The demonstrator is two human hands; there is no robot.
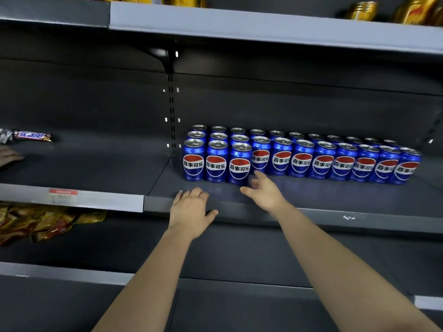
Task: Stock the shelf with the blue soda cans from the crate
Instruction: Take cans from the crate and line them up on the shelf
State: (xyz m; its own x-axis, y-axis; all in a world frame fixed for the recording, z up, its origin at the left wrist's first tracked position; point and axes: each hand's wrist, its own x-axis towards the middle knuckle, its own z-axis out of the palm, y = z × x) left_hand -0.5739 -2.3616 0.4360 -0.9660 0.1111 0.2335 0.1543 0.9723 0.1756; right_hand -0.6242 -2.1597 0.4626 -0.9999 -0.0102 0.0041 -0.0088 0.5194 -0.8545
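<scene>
Several blue soda cans [302, 161] stand upright in rows on the dark shelf [335, 200], with three cans at the left end forming a row further forward. My left hand [191, 212] lies flat over the shelf's front edge, just in front of those front cans, holding nothing. My right hand [265, 192] hovers with fingers spread and relaxed right before the third front can [239, 164], not gripping it. The crate is out of view.
A chocolate bar [32, 136] lies on the neighbouring shelf at the left, where another person's hand [9, 155] shows at the frame edge. Yellow snack packets [40, 224] fill the shelf below left. Gold cans [362, 10] stand on the shelf above.
</scene>
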